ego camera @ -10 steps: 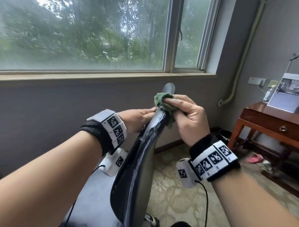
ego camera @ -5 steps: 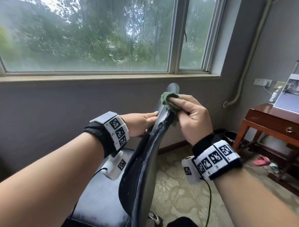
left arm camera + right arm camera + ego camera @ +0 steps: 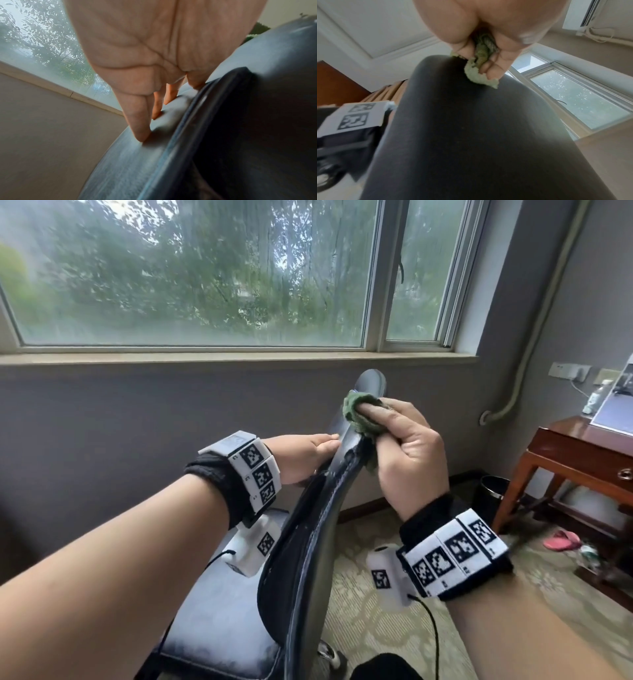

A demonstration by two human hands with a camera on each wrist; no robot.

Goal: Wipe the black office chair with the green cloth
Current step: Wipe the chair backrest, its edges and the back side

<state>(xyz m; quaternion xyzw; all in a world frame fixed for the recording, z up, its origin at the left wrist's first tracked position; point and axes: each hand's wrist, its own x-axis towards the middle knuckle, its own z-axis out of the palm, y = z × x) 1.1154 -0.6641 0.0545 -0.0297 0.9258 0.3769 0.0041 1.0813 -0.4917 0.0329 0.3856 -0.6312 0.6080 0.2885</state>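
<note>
The green cloth (image 3: 360,415) is held bunched in the right hand (image 3: 407,450) against the top edge of the black office chair (image 3: 318,525) backrest, which runs near to far. The left hand (image 3: 301,458), fingers straight, is pressed on the backrest's left face.

Glossy black leather-look chair back (image 3: 310,546) (worn, cracked along the edge), nubby green cloth (image 3: 359,414), polished wooden table (image 3: 579,450)

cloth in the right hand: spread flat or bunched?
Bunched. The green cloth is wadded in the right hand, fingers curled round it, pressed against the chair back near its top edge.
</note>
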